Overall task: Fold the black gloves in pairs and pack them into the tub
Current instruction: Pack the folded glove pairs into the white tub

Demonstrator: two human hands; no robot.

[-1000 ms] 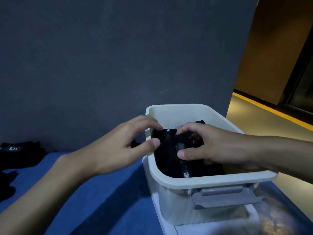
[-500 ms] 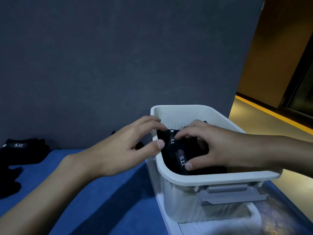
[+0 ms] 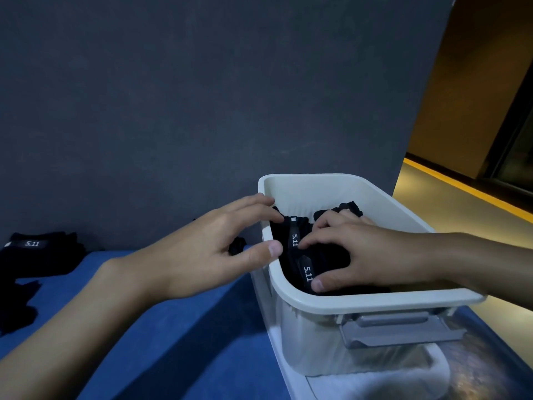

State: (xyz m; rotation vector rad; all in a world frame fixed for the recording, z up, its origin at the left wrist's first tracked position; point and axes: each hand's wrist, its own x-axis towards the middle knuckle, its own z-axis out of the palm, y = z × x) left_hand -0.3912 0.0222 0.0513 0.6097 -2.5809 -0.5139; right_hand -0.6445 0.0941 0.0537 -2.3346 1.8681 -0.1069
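Gripping gloves in tub with right hand, maybe pinching with left hand; could unfold if freed early.

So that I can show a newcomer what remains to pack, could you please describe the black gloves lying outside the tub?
Start at the white tub on the blue tabletop and follow the grey wall to the far left edge. There lies a heap of black gloves. Unlike the gloves in the tub, which the left hand and right hand touch, these lie untouched.
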